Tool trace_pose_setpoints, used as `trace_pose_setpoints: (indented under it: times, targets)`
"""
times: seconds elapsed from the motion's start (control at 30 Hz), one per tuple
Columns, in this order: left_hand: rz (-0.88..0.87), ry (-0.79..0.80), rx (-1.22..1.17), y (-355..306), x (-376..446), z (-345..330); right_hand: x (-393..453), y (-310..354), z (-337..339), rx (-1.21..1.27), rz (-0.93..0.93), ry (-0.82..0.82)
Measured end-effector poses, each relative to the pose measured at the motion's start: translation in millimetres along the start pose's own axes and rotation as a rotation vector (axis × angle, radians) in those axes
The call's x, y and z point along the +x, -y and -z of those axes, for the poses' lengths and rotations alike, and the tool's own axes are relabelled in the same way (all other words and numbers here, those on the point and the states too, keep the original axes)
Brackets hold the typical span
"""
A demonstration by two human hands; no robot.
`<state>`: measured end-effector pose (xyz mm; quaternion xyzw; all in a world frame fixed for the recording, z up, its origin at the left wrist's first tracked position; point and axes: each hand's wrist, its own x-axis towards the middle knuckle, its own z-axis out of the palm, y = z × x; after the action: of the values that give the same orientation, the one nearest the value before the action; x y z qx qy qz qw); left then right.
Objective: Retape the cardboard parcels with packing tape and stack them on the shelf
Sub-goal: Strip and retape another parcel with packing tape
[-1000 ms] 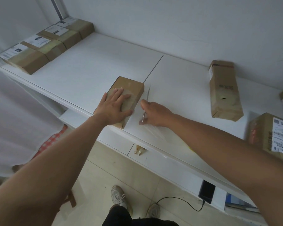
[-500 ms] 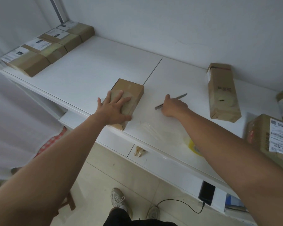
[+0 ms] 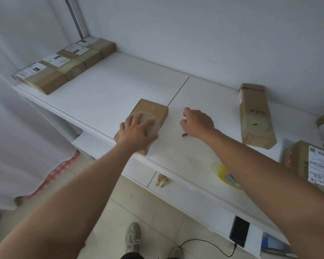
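White wall behind a white desk, seam down its middle. 4 taped parcels with white labels, print unreadable, line the far left. Left hand flat, fingers spread, on the centre parcel at the desk's front edge. Right hand curled over a thin cutter. Tape roll under the right forearm.

So the parcel sits near the front edge of the shelf, left hand flat on top of it. Right hand is just to its right, resting on the shelf over a small blade tool. Far left there's a row of four parcels running back to the wall. A long parcel lies further right, and the tape roll is at the front edge, partly under the right forearm. A phone sits on the ledge below.
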<state>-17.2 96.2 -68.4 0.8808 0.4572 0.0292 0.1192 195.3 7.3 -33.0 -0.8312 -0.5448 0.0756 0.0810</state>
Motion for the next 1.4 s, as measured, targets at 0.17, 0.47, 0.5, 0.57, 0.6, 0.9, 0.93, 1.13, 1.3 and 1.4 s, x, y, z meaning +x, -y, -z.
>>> trace_pose_setpoints:
  times: [0.17, 0.47, 0.5, 0.57, 0.6, 0.9, 0.93, 1.13, 1.3, 1.4]
  targets:
    - [0.001, 0.067, -0.024, 0, 1, 7, 1, 20, 8, -0.025, 0.053, 0.149]
    - [0.125, -0.106, -0.511, 36, 4, 20, -10, 98, -32, 0.358, -0.073, 0.113]
    - [0.123, -0.140, -0.479, 41, 2, 18, -12, 108, -38, 0.393, -0.094, 0.107]
    - [0.085, -0.118, -0.400, 44, -2, 10, -13, 126, -49, 0.460, -0.146, 0.077]
    - [0.079, -0.100, -0.378, 43, -3, 6, -12, 133, -53, 0.494, -0.182, 0.058]
    - [0.449, -0.158, -0.598, 37, 11, 4, 8, 144, -63, 0.575, -0.291, -0.005]
    - [0.423, -0.154, -0.595, 39, 11, 2, 9, 145, -66, 0.532, -0.296, -0.007]
    - [0.355, -0.097, -0.470, 35, 11, -4, 9, 150, -78, 0.175, -0.266, -0.013]
    - [0.353, -0.081, -0.501, 32, 9, -1, 12, 152, -76, 0.171, -0.286, 0.010]
    - [0.397, -0.108, -0.609, 35, 10, -4, 14, 157, -73, 0.245, -0.345, 0.023]
